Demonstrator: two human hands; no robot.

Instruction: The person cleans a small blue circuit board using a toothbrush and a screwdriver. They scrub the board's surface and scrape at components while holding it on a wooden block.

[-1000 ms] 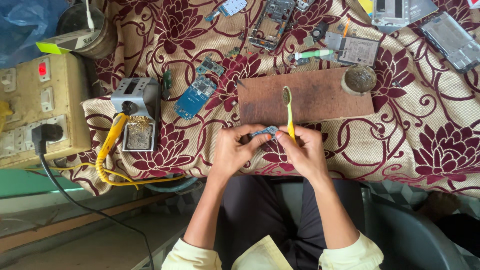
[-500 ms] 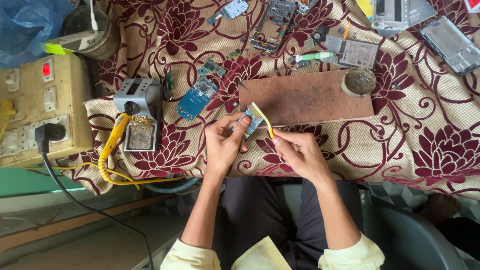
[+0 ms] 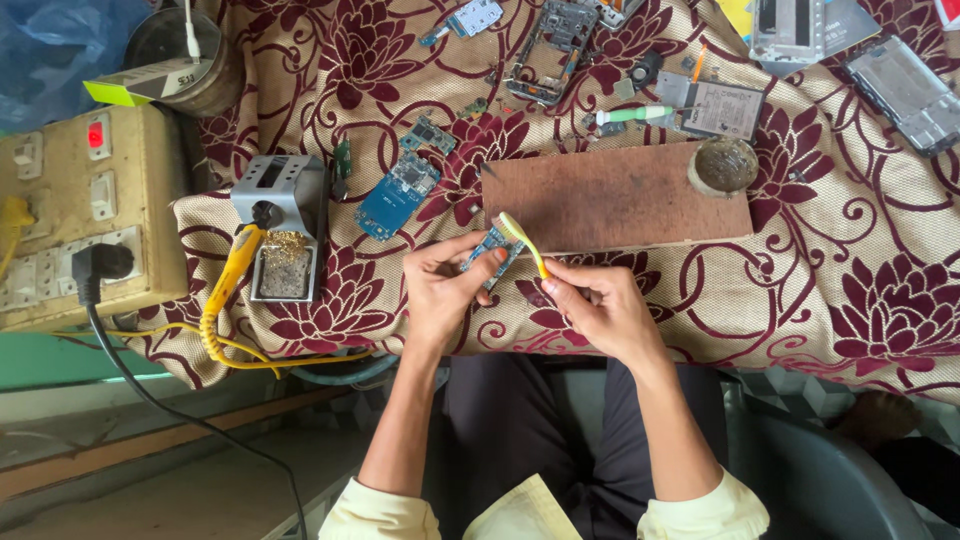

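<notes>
Your left hand (image 3: 440, 290) pinches a small blue circuit board (image 3: 490, 250) between thumb and fingers (image 3: 470, 250), closed on its lower end, so the board juts up and to the right, past the fingertips, tilted above the table (image 3: 800, 290) edge. Your right hand (image 3: 600, 305) grips a yellow-green toothbrush (image 3: 522, 240) by its handle, fingers curled shut around it; the brush head rests on the upper end of the board, just beyond your left thumb. The 2 hands sit close together, nearly touching, over the maroon floral cloth that covers the table.

Just behind the board lies a brown wooden block (image 3: 620, 195), with a round, dull lump (image 3: 724, 165) at its right corner. To the left of your left hand, a larger blue circuit board (image 3: 397, 194) lies flat on the cloth, well apart from the 1 you hold. Farther left stands a grey soldering iron stand (image 3: 283, 225) with a yellow soldering iron (image 3: 232, 275) leaning on it, its coiled cord trailing down off the edge. A beige switchboard (image 3: 90, 215) with a black plug sits at the far left. Phone frames and loose parts (image 3: 555, 40) are scattered along the back.
</notes>
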